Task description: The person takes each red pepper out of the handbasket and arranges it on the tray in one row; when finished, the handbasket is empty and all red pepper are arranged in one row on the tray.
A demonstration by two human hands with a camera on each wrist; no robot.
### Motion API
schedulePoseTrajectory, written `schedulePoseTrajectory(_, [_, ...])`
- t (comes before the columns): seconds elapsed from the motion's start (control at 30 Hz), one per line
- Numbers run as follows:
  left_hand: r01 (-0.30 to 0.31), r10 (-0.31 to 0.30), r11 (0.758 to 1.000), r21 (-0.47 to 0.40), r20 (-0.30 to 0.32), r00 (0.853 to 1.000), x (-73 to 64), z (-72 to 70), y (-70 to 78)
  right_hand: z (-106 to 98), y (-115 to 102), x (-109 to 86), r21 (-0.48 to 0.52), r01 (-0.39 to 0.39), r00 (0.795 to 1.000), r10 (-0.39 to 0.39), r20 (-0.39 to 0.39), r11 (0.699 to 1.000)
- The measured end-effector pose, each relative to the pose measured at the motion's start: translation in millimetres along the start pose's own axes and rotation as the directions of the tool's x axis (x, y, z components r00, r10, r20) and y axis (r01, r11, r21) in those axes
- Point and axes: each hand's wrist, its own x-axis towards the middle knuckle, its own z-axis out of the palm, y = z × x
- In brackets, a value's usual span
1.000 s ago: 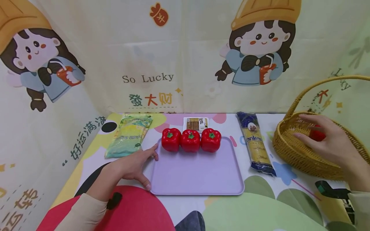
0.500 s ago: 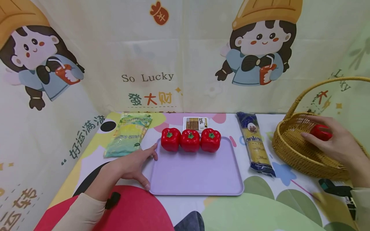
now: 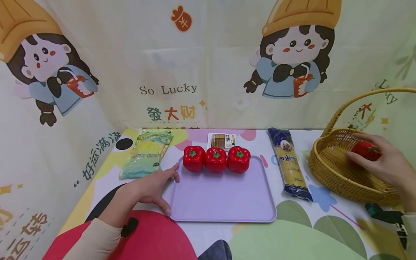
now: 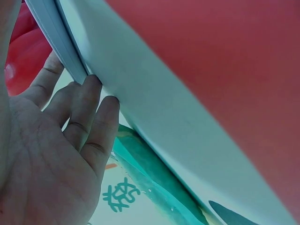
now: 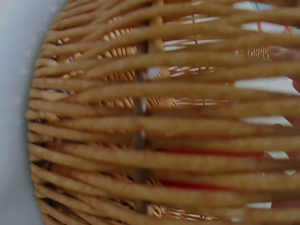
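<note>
My right hand (image 3: 388, 162) reaches into the wicker basket (image 3: 344, 187) at the right, its thumb and fingers around a red bell pepper (image 3: 364, 151) whose green top now shows. The right wrist view is mostly filled by the basket's woven wall (image 5: 140, 122), with slivers of red behind it. My left hand (image 3: 147, 189), fingers fairly straight, touches the left edge of a lilac tray (image 3: 224, 202) with thumb and fingertips. Along the tray's far edge stand three red bell peppers, left (image 3: 194, 159), middle (image 3: 215, 160) and right (image 3: 238, 160).
A yellow-green plastic packet (image 3: 146, 153) lies left of the tray, and a small flat pack (image 3: 222, 141) behind the peppers. Between tray and basket lies a long blue-and-yellow pasta bag (image 3: 289, 164). The basket's arched handle (image 3: 347, 104) rises above the right hand. A printed cloth hangs behind.
My right hand has moved slightly right in the basket and closed in on the red bell pepper, which has turned so its green top shows. The left hand stays at the tray's edge.
</note>
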Motion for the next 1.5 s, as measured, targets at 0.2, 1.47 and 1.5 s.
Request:
schedulePoseTrajectory(0.2, [0.012,-0.012,1.000,-0.003,0.002,1.000,-0.5,0.2,1.2,-2.0,8.3,-2.0,-0.023,-0.030,1.000,0.031,0.001,0.999])
schedulePoseTrajectory(1.47, [0.006,-0.006,1.000,-0.013,-0.002,1.000,-1.0,-0.5,1.7,0.6,29.4,-9.5,-0.161,-0.086,0.995,0.077,-0.065,0.983])
schedulePoseTrajectory(1.5, [0.004,-0.004,1.000,-0.011,-0.002,1.000,-0.7,-0.5,1.6,0.7,29.8,-9.6,-0.155,-0.094,0.994,0.086,-0.061,0.983])
